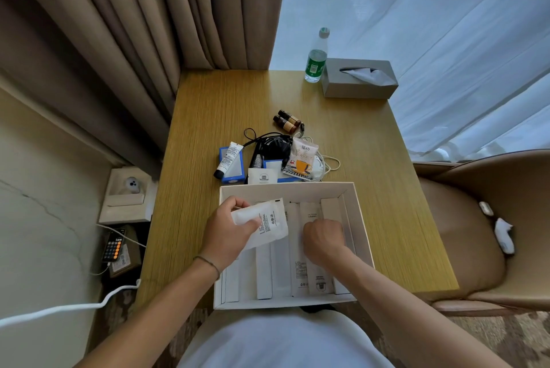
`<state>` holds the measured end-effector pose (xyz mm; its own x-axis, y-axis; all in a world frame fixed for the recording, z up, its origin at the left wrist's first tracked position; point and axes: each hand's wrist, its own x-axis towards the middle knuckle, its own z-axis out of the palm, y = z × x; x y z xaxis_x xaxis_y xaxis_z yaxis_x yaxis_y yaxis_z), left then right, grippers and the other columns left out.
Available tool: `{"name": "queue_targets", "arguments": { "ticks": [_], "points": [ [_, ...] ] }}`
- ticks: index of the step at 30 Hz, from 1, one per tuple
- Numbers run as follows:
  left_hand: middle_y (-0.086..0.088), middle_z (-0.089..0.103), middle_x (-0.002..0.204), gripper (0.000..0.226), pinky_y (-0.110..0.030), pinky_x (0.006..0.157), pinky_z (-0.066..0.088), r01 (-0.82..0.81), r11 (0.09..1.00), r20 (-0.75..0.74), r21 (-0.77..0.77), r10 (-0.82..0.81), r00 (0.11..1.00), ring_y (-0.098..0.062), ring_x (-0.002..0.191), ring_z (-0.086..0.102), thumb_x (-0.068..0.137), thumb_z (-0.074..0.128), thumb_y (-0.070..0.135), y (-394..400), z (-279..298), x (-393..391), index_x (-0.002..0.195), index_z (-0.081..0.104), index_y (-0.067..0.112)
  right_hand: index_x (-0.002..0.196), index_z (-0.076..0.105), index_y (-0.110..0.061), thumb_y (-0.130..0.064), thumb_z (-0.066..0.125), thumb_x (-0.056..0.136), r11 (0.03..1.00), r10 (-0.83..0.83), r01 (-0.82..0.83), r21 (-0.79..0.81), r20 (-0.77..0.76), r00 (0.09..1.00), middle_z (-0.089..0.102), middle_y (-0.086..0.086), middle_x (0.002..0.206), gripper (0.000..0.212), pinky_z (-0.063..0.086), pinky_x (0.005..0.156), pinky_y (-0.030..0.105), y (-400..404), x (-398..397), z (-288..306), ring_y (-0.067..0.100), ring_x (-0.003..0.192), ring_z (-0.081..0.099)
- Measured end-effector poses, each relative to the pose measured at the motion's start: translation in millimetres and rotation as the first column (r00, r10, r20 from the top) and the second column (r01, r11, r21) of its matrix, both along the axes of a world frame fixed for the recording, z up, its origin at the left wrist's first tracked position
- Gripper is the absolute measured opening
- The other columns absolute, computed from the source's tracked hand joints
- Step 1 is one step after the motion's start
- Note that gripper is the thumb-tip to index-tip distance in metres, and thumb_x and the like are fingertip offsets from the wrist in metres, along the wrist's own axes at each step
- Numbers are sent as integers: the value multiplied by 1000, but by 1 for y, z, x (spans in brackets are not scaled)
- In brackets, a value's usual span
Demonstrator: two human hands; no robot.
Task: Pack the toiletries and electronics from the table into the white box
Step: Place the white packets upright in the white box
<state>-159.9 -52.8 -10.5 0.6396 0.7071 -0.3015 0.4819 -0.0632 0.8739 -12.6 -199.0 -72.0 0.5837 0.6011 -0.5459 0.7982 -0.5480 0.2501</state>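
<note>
The open white box [361,227] sits at the table's near edge with several long white packets [279,269] laid side by side in it. Over the box's left half, my left hand [227,232] grips a flat white sachet [268,223]. My right hand [323,238] is closed, knuckles up, pressing down on the packets at the right side; what its fingers hold is hidden. Behind the box lie a white tube [228,159] on a blue box [236,172], a black cable bundle [272,144], a coffee sachet [302,159], a white cable [327,163] and two small brown bottles [285,122].
A green-labelled water bottle [316,59] and a grey tissue box [358,78] stand at the table's far right corner. A tan chair [476,233] is to the right, curtains behind. A phone [113,245] on a white charging cable lies on the floor at left.
</note>
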Motion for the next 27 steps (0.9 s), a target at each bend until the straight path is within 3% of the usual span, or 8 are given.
{"name": "queue_targets", "arguments": {
  "ticks": [3, 6, 9, 14, 18, 20, 22, 27],
  "points": [
    [2, 69, 91, 19, -29, 61, 59, 63, 998, -35, 31, -62, 997, -12, 86, 69, 83, 77, 12, -1, -1, 5, 88, 61, 21, 105, 68, -22, -14, 62, 89, 1000, -4, 5, 10, -10, 1000, 70, -2, 96, 18, 40, 64, 29, -2, 2, 1, 20, 89, 69],
    [1, 68, 98, 15, -30, 64, 58, 248, 966, -164, 73, -234, 958, -16, 89, 66, 91, 66, 12, -1, -2, 13, 95, 62, 25, 100, 68, -17, -9, 59, 90, 996, -55, 58, 71, -41, 998, 67, 0, 88, 16, 42, 62, 29, -5, 6, 8, 22, 83, 67],
    [-5, 64, 106, 24, -26, 65, 53, 479, 876, -303, 53, -443, 844, -20, 94, 63, 92, 54, 6, -5, -6, 25, 102, 61, 26, 86, 59, -17, -11, 51, 92, 956, -162, 174, 234, -70, 984, 55, 1, 72, 11, 40, 58, 29, -12, 16, 17, 24, 69, 57],
    [-1, 55, 119, 37, -33, 83, 57, 724, 689, -485, 42, -619, 618, -24, 108, 59, 86, 59, 4, -21, -13, 52, 112, 61, 30, 82, 62, -15, -24, 49, 92, 858, -196, 229, 460, -121, 973, 68, 5, 78, 19, 41, 56, 30, -22, 22, 35, 28, 65, 57],
    [0, 56, 110, 51, -28, 67, 44, 825, 563, -540, 43, -682, 494, -20, 93, 54, 86, 56, 1, -33, -21, 69, 127, 53, 31, 82, 65, -18, -25, 49, 92, 786, -173, 204, 583, -110, 979, 69, 1, 73, 20, 46, 53, 31, -29, 21, 45, 27, 64, 63],
    [4, 53, 90, 55, -27, 57, 35, 836, 548, -529, 34, -699, 480, -16, 78, 49, 86, 56, -2, -38, -25, 73, 129, 50, 31, 81, 64, -19, -26, 49, 94, 769, -150, 174, 615, -90, 984, 69, -1, 70, 21, 41, 50, 29, -32, 21, 47, 25, 61, 62],
    [5, 53, 86, 52, -26, 57, 34, 839, 544, -517, 24, -711, 476, -18, 81, 52, 86, 58, -2, -42, -31, 75, 127, 51, 30, 83, 64, -19, -27, 47, 94, 774, -141, 168, 611, -93, 986, 68, -1, 70, 22, 44, 51, 30, -34, 20, 47, 26, 61, 62],
    [-3, 62, 124, 36, -34, 89, 51, 861, 509, -552, -10, -720, 419, -23, 114, 57, 85, 68, 5, -49, -48, 74, 114, 62, 25, 85, 64, -16, -24, 47, 93, 769, -158, 210, 603, -139, 978, 68, 2, 72, 20, 54, 57, 35, -36, 20, 48, 27, 63, 63]
  ]
}}
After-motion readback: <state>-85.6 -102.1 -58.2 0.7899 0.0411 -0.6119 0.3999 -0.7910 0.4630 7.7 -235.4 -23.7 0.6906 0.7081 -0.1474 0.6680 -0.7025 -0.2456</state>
